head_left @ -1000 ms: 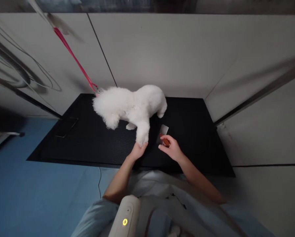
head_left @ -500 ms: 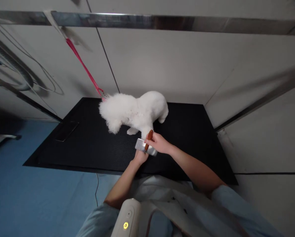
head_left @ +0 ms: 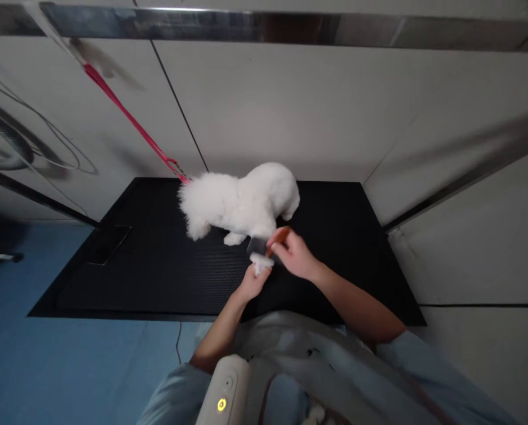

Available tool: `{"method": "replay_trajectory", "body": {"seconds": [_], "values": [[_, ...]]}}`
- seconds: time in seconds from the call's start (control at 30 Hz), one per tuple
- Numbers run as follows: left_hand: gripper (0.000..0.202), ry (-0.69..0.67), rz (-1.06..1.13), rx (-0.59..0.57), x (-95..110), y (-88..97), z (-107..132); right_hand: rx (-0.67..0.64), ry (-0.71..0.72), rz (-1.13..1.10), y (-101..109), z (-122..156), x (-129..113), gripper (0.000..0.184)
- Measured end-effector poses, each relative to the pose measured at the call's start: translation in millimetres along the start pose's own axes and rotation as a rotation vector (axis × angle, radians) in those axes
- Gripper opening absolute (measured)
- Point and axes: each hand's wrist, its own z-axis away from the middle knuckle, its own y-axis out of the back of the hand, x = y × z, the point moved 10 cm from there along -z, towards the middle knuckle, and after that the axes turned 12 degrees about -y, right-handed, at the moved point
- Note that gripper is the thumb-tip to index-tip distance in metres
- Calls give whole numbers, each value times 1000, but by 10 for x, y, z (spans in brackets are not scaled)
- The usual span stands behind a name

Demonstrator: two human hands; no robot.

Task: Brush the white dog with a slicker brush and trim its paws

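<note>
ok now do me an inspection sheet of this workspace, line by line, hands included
Surface: black tabletop, fine ribbing visible in part.
Job's things: white dog on the tabletop; brush with an orange-brown handle at its lifted paw, blurred, so contact cannot be told.
Clutter: flat dark rectangular thing near the tabletop's left end.
Left hand: holds the paw.
Right hand: grips the brush handle.
Cables: thin cables by the wall at left; another cord below the tabletop's near edge.
Surroundings: metal bar overhead, pink leash running to the dog, pale wall, blue floor.
</note>
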Motion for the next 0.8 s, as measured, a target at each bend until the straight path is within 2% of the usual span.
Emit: {"method": "replay_trajectory", "body": {"seconds": [0.03, 0.07, 0.17, 0.2, 0.3, 0.33, 0.37, 0.43, 0.47, 0.5, 0.57, 0.6, 0.7, 0.73, 0.77, 0.8], "values": [[21, -5, -25, -44, 31, -10, 2, -66, -24, -10, -62, -4, 18, 17], [23, -16, -54, -93, 69, -24, 5, -69, -38, -24, -58, -13, 26, 18], [32, -2, -74, -229, 152, -84, 41, 202, 19, -71, 234, -14, -39, 20], [35, 14, -61, -266, 174, -109, 58, 209, 36, -72, 244, -16, -58, 19], [40, 86, 6, -368, 211, -194, 116, -72, -32, -72, -32, -71, 8, 18], [40, 113, 38, -396, 213, -219, 136, -89, -56, -92, -45, -82, 41, 19], [39, 142, 74, -418, 209, -239, 154, -19, -57, -124, 33, -95, 60, 20], [41, 212, 165, -454, 178, -270, 199, 203, -6, -177, 273, -82, 71, 20], [42, 254, 218, -481, 154, -293, 232, 223, 12, -186, 302, -86, 85, 19], [44, 298, 270, -515, 129, -321, 273, 164, 5, -190, 252, -118, 122, 20], [47, 367, 366, -582, 89, -373, 358, -12, -77, -230, 109, -214, 277, 23], [48, 385, 392, -601, 72, -387, 388, -20, -133, -287, 126, -266, 386, 25], [46, 353, 350, -549, -3, -366, 375, 194, -310, -569, 389, -343, 802, 28], [45, 329, 299, -508, -39, -352, 346, 168, -386, -654, 344, -335, 939, 28], [43, 306, 235, -473, -81, -347, 314, 39, -481, -713, 172, -307, 1053, 29], [40, 279, 170, -431, -116, -339, 268, -142, -562, -747, -64, -237, 1123, 31]]}}
